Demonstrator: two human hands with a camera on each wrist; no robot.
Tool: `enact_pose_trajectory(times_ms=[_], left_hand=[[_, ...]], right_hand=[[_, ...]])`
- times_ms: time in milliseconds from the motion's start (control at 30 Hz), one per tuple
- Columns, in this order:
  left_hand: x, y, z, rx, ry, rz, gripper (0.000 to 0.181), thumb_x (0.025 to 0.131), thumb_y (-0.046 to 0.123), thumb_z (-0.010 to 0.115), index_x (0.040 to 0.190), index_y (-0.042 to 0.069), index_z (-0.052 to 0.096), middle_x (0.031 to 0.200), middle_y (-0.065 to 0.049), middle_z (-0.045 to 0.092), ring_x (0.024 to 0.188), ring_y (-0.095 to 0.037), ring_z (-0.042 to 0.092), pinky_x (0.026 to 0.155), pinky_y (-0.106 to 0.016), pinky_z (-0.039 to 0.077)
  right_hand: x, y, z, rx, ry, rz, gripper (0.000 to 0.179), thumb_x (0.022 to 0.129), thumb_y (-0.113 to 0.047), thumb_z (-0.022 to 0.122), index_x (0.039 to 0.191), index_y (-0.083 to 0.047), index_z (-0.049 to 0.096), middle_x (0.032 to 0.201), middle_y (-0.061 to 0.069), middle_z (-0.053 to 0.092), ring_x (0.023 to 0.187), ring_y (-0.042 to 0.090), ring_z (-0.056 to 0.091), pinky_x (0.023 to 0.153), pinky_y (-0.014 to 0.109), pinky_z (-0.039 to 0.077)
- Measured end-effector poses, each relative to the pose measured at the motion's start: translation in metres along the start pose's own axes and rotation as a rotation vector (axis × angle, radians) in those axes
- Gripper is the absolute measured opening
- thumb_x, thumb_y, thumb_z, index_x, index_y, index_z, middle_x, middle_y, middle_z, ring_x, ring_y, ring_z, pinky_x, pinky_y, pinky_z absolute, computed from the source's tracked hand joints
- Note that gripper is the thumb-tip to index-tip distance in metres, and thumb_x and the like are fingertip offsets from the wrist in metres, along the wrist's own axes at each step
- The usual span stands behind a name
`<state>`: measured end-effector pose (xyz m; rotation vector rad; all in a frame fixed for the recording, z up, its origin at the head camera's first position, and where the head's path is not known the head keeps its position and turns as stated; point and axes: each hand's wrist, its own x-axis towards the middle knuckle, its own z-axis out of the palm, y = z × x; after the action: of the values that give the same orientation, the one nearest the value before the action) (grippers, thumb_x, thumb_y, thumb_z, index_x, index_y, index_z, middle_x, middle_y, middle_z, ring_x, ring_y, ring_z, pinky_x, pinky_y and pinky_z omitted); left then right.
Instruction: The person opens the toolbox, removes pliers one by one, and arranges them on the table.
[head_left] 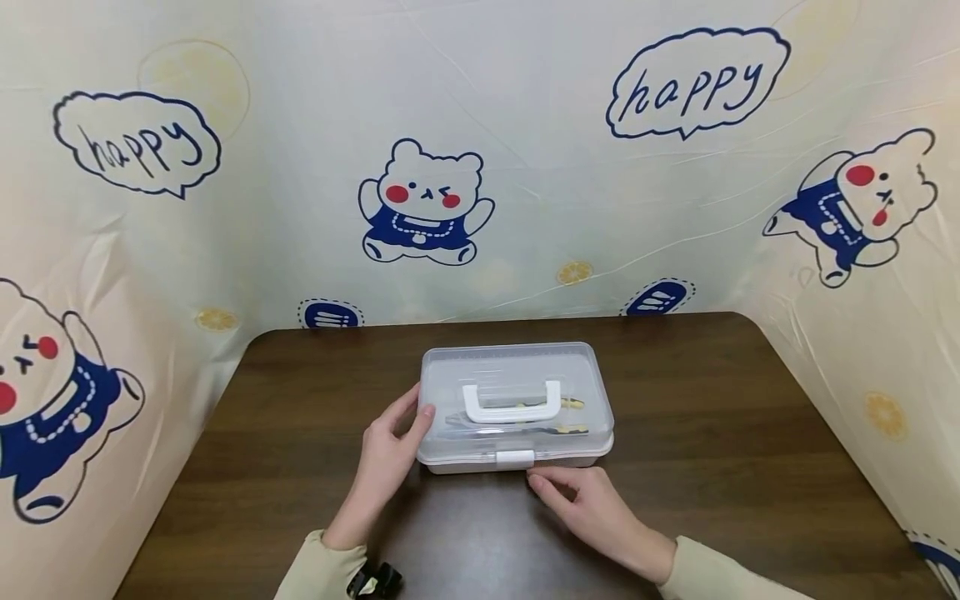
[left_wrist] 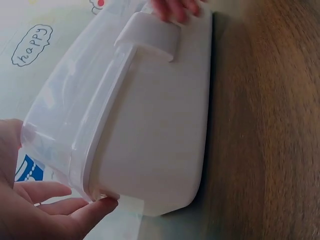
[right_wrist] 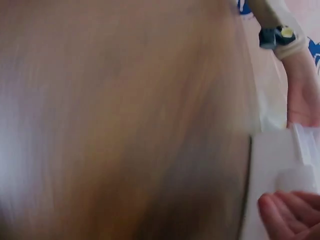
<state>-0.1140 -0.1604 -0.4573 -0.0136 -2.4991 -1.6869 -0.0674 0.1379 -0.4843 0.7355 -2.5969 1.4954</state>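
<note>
A plastic storage box (head_left: 442, 379) with a clear lid, a white carry handle (head_left: 512, 414) and a white front latch (head_left: 515, 459) sits on the table. Through the lid show slim items (head_left: 572, 430) with yellow and dark parts; their kind is unclear. My left hand (head_left: 388, 454) grips the box's left end, its thumb on the lid and fingertips under the lid's rim (left_wrist: 92, 165). By the latch is my right hand (head_left: 592, 508), fingers loosely bent, thumb and fingertips close together. Whether they touch the latch cannot be made out; the latch lies flat against the front wall (left_wrist: 155, 120).
The box rests on a dark wooden table (head_left: 690, 400). A printed curtain (head_left: 525, 100) with bears and "happy" bubbles surrounds the table's back and sides. A dark strap with a small device (head_left: 375, 579) is at the left wrist.
</note>
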Motion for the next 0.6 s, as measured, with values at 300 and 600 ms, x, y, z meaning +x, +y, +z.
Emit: enact_pose_trajectory(times_ms=[300, 600], left_hand=[[0.000, -0.001, 0.001, 0.032, 0.014, 0.017, 0.052, 0.103, 0.028, 0.069, 0.148, 0.004, 0.058, 0.145, -0.017, 0.061, 0.136, -0.034, 0.057, 0.111, -0.052, 0.045], [0.000, -0.001, 0.001, 0.066, 0.022, 0.041, 0.049, 0.103, 0.025, 0.068, 0.146, 0.004, 0.060, 0.147, -0.017, 0.060, 0.135, -0.036, 0.057, 0.110, -0.053, 0.046]], right_hand=[[0.009, -0.001, 0.012, 0.523, -0.073, 0.473, 0.050, 0.109, -0.026, 0.058, 0.120, 0.022, 0.064, 0.112, 0.031, 0.072, 0.100, 0.034, 0.075, 0.084, 0.034, 0.063], [0.012, 0.004, 0.016, 0.843, -0.027, 0.660, 0.065, 0.107, -0.034, 0.059, 0.131, 0.026, 0.051, 0.122, 0.034, 0.068, 0.108, 0.028, 0.073, 0.094, 0.038, 0.060]])
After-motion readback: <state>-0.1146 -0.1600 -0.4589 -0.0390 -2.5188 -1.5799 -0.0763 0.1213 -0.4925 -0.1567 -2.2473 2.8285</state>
